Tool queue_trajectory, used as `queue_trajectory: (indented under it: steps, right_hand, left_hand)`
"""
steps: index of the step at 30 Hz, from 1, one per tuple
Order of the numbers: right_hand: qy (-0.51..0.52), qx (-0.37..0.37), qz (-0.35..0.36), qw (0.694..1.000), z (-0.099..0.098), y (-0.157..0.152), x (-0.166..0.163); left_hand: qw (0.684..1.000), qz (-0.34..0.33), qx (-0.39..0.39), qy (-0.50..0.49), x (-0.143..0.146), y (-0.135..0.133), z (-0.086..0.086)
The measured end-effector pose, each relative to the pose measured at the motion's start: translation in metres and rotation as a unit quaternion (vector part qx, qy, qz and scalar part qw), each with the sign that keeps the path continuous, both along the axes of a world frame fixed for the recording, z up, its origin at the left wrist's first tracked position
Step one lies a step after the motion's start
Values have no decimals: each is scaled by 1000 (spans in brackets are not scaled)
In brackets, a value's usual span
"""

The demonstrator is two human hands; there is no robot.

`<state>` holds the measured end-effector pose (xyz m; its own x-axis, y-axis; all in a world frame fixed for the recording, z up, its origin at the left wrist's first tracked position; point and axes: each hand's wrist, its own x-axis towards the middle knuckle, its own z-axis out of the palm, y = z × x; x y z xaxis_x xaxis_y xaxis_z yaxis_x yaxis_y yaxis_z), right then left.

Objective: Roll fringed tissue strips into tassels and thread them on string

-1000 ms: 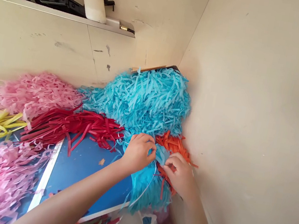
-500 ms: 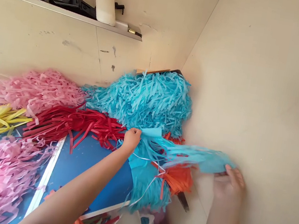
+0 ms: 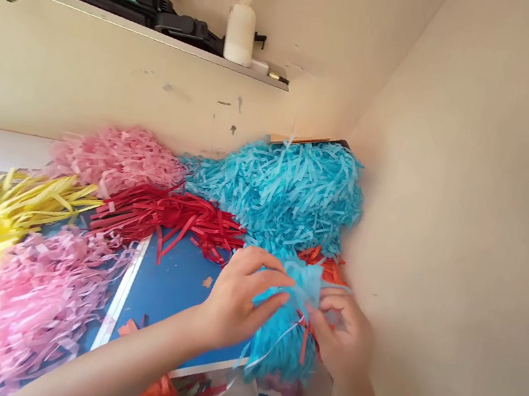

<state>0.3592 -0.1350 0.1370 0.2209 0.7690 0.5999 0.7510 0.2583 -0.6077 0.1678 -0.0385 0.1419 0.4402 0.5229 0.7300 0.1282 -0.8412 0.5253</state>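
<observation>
Back beside our left hand (image 3: 238, 296), our right hand (image 3: 343, 338) joins it pinching the blue fringe (image 3: 306, 287): light, limp, tearable, best held by its uncut band.

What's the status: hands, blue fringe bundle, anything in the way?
Hands: left hand and right hand both gripping blue fringe bundle. Loose orange strips tangled against it, wall side. Big blue pile right behind.

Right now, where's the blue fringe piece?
Head view, lower centre: blue fringe piece pinched between left hand and right hand, in front of the big blue pile.
</observation>
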Motion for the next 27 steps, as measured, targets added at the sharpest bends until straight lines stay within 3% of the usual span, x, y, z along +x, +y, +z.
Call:
queue_trajectory:
  steps: [2,6,9,11,12,14,16,17,20,23,25,27]
  right_hand:
    - [2,8,65,998,-3,9,-28]
    - [58,-2,181,982,-10,25,-68]
    - [180,-51,297,936,-10,50,-90]
    - [259,-112,398,873,-9,75,-108]
    - [291,-155,456,827,-11,89,-119]
    - [344,-269,559,705,-19,111,-145]
    - [374,-362,603,604,-32,123,-172]
    - [387,-390,606,575,-40,124,-184]
    - [441,-417,578,546,-61,120,-206]
    - [491,-426,534,541,-67,115,-208]
    - [509,-426,501,555,-63,117,-203]
    - [535,-422,439,586,-59,121,-196]
  left_hand:
    - [999,12,13,34,-23,-11,6]
    - [993,45,-20,104,-74,-8,0]
    - [982,-29,-123,140,-120,2,5]
    - [950,-113,-252,147,-149,6,14]
    - [927,-144,-319,135,-162,8,18]
    - [882,-177,-425,96,-183,10,24]
    - [844,-189,-497,69,-200,12,24]
    - [828,-196,-522,65,-207,13,22]
    - [808,-193,-554,56,-230,25,10]
    - [832,-153,-521,110,-247,43,-2]
    - [867,-50,-466,170,-249,49,-12]
    - [903,145,-362,180,-242,43,-24]
